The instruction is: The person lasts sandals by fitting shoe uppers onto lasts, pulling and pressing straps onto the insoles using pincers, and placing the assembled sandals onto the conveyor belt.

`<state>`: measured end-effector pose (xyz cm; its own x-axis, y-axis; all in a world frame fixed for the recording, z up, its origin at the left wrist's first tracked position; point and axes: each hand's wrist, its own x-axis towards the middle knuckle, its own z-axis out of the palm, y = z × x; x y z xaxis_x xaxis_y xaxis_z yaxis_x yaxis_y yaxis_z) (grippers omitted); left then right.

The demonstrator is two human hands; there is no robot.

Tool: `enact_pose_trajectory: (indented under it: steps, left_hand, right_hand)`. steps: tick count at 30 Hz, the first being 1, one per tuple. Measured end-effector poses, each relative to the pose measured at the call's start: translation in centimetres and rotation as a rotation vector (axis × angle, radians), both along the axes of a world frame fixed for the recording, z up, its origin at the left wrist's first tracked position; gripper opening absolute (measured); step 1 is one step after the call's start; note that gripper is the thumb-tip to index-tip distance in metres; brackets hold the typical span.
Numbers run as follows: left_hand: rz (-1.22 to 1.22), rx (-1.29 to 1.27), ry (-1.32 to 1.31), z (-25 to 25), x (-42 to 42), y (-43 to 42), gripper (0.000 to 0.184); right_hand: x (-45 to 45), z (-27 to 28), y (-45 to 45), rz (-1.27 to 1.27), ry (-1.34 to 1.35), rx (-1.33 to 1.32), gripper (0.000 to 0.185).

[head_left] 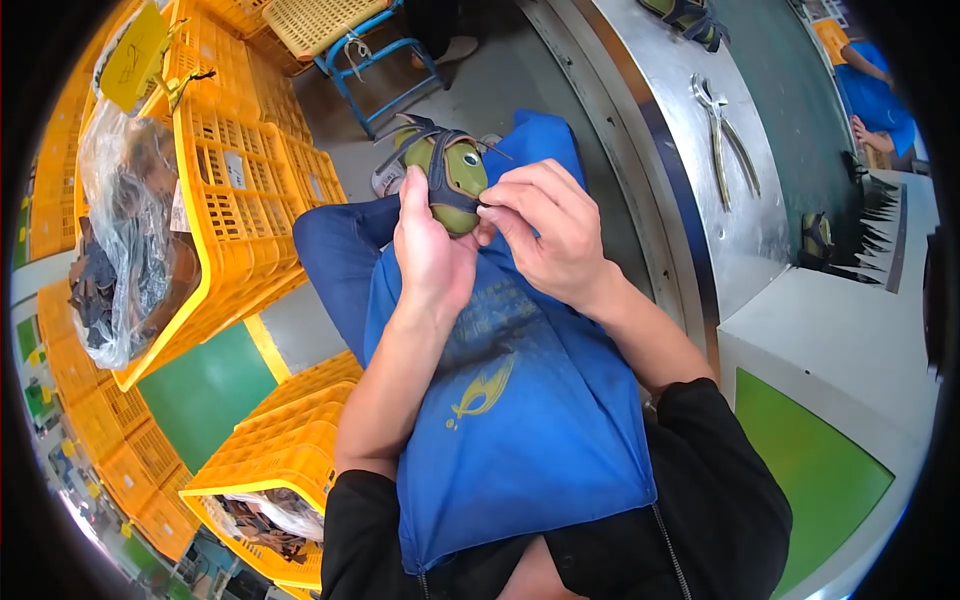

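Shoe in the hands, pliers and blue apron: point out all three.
Shoe point(457, 178), head view: on its green body.
Pliers point(717, 140), head view: on one handle.
Blue apron point(530, 430), head view: on its front, beside the yellow print.

Left hand point(437, 248) cupped, fingers apparently curled, mostly hidden; right hand point(548, 228) pinching, thumb against forefinger.

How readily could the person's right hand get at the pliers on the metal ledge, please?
Probably yes: nothing visible stands between the right hand and the pliers, though it is busy at the shoe.
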<state>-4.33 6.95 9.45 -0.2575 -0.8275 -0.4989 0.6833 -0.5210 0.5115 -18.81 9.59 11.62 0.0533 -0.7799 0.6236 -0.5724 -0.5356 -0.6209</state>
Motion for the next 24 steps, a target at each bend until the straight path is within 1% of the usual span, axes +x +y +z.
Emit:
enact_pose_trajectory:
  steps: [4, 6, 10, 12, 14, 15, 16, 18, 19, 20, 21, 22, 23, 24]
  left_hand:
    - [0.042, 0.025, -0.018, 0.3, 0.0, 0.3, 0.036]
    - [0.057, 0.013, -0.070, 0.2, 0.0, 0.2, 0.034]
    - [0.048, 0.028, -0.051, 0.0, 0.1, -0.1, 0.034]
    - [0.066, 0.063, -0.010, 0.2, -0.1, -0.4, 0.035]
    - [-0.026, 0.016, 0.053, -0.2, 0.4, -0.5, 0.037]
    - [-0.030, 0.046, 0.009, 0.9, 0.2, -0.5, 0.050]
    - [-0.071, 0.034, 0.007, 0.8, 0.2, -0.4, 0.050]
    - [-0.152, 0.018, 0.029, 0.3, 0.3, 0.1, 0.052]
    - [-0.242, -0.017, 0.089, -0.6, 0.4, 0.3, 0.053]
    - [-0.318, -0.034, 0.043, 0.0, 0.5, 0.6, 0.054]
    - [-0.356, -0.048, 0.059, -0.8, 0.5, 1.3, 0.048]
    - [-0.337, -0.074, 0.011, -1.2, 0.0, 1.8, 0.043]
    - [-0.393, -0.066, 0.030, -2.1, 0.2, 2.0, 0.044]
    - [-0.398, -0.030, 0.028, -1.4, -0.2, 2.0, 0.046]
  right_hand:
    - [0.6, -0.4, 0.3, -0.012, 0.018, -0.006, 0.021]
    - [0.9, -0.6, 0.5, 0.001, 0.000, 0.013, 0.022]
    - [0.7, -1.1, 0.4, 0.025, -0.009, 0.035, 0.022]
    - [0.3, -1.0, 0.4, 0.086, -0.207, 0.217, 0.020]
    - [-0.7, -1.4, 0.1, 0.060, -0.492, 0.329, 0.022]
    - [-1.5, -0.6, -0.1, -0.001, -0.513, 0.426, 0.027]
    - [-2.4, -1.1, -1.1, -0.050, -0.562, 0.382, 0.028]
    - [-3.6, -0.9, -2.7, -0.132, -0.498, 0.391, 0.033]
    - [-4.2, -1.3, -3.4, -0.104, -0.515, 0.422, 0.039]
    - [-4.4, -1.1, -3.8, -0.055, -0.594, 0.524, 0.040]
    - [-4.7, -0.8, -4.0, 0.009, -0.668, 0.617, 0.041]
    - [-5.9, -0.5, -4.2, 0.137, -0.678, 0.785, 0.039]
    - [-6.4, -0.5, -4.4, 0.206, -0.750, 0.812, 0.037]
    - [-6.6, -0.5, -4.4, 0.277, -0.817, 0.848, 0.036]
